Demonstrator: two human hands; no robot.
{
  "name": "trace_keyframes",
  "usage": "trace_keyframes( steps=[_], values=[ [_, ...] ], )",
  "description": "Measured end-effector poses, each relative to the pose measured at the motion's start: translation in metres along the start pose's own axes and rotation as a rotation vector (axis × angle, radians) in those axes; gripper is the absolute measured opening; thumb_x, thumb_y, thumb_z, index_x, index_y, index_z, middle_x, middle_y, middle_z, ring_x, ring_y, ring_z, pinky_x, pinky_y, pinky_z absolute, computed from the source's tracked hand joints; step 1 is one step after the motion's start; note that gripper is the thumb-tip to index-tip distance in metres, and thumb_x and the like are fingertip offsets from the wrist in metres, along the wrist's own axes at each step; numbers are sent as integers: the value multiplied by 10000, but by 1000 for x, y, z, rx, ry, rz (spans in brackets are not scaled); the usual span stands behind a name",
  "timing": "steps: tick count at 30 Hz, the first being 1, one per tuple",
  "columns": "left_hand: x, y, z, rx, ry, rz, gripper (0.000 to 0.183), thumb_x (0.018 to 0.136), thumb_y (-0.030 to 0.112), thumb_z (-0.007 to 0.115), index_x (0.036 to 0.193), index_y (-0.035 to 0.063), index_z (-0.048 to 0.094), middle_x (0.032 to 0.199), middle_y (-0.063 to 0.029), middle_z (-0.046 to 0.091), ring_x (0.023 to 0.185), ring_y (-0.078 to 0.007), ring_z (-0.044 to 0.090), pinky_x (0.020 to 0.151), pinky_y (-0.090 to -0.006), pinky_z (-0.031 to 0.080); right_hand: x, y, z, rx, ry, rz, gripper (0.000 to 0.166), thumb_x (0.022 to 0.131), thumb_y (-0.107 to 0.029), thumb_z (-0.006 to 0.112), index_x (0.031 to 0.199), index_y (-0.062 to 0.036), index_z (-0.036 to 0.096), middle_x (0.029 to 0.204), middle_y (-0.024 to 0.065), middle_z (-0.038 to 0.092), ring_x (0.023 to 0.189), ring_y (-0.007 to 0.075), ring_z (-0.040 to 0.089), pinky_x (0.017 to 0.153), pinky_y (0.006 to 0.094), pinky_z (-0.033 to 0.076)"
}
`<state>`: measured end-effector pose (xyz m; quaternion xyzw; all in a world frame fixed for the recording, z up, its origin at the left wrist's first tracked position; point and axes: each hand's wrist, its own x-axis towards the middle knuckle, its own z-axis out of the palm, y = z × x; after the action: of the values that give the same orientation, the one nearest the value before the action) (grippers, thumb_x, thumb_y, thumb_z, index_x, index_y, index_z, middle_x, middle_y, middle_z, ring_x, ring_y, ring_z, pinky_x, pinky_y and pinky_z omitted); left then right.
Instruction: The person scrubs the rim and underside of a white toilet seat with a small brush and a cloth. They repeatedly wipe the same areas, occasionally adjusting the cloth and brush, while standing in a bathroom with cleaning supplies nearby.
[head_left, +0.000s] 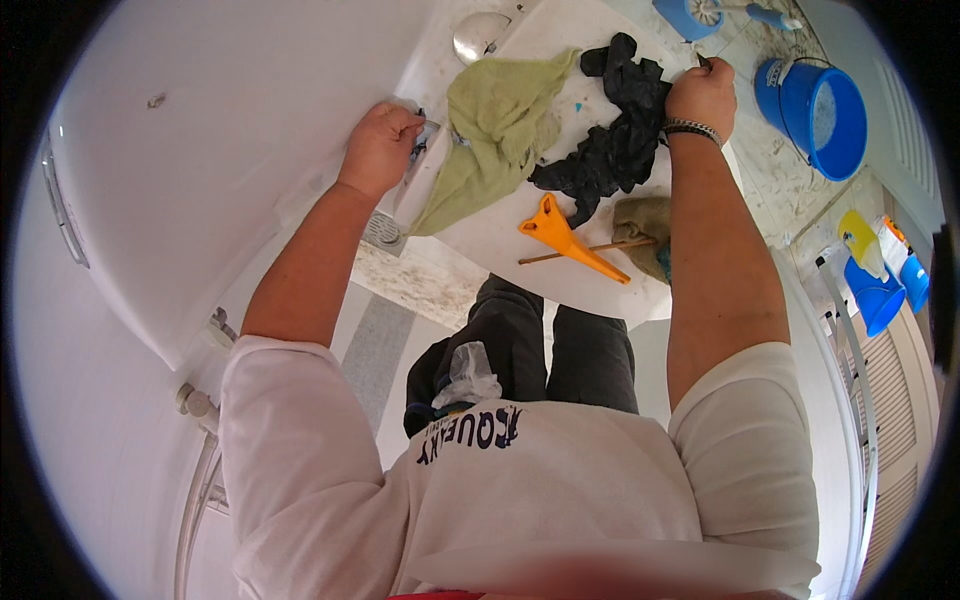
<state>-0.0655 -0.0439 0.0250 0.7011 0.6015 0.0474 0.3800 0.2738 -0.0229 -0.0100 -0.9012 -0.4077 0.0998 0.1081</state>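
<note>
My left hand (381, 148) pinches a small thin object (429, 124), too small to name, at the narrow white ledge beside a white fixture. My right hand (702, 96) is closed around a small object with a dark pointed tip (703, 61), most of it hidden by the fingers. Between my hands, a green cloth (495, 127) and crumpled black gloves (622, 127) lie on a white panel (480, 240) with a rounded edge. Nearer to me on it are an orange plastic tool (564, 236), a thin wooden stick (541, 259) and a brownish cloth (637, 214), partly covered by my right forearm.
On the stained floor to the right stands a blue bucket (795, 112) holding sudsy liquid. A blue brush holder (686, 19) is at the top. Further right are a yellow bottle (862, 240), another blue container (874, 296) and a stepladder (855, 375). A floor drain (384, 229) lies below my left hand.
</note>
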Motion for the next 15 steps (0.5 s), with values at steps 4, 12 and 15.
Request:
trace_keyframes(
  steps=[4, 12, 15],
  values=[
    [-1, 5, 4, 42, 65, -22, 69, 743, 31, 558, 786, 17, 611, 808, -132, 569, 742, -293, 558, 672, -346, 461, 1, 2, 1, -3, 6, 7, 248, 794, -209, 424, 976, -93, 546, 915, 162, 604, 872, 348, 561, 741, 426, 443],
    [-6, -6, 11, 199, 181, 190, 85, 772, 38, 503, 823, 14, 567, 820, -150, 561, 770, -326, 534, 682, -381, 452, 0, -2, -2, 51, -6, 45, 242, 776, -205, 454, 953, -83, 565, 934, 144, 605, 893, 338, 557, 750, 426, 448],
    [-10, 8, 7, 115, 103, 175, 86, 775, 45, 505, 829, 16, 565, 842, -150, 562, 798, -323, 530, 696, -382, 447, 0, -1, 2, 27, 20, 25, 247, 779, -210, 447, 958, -82, 561, 932, 157, 603, 885, 341, 561, 743, 430, 449]
  ],
)
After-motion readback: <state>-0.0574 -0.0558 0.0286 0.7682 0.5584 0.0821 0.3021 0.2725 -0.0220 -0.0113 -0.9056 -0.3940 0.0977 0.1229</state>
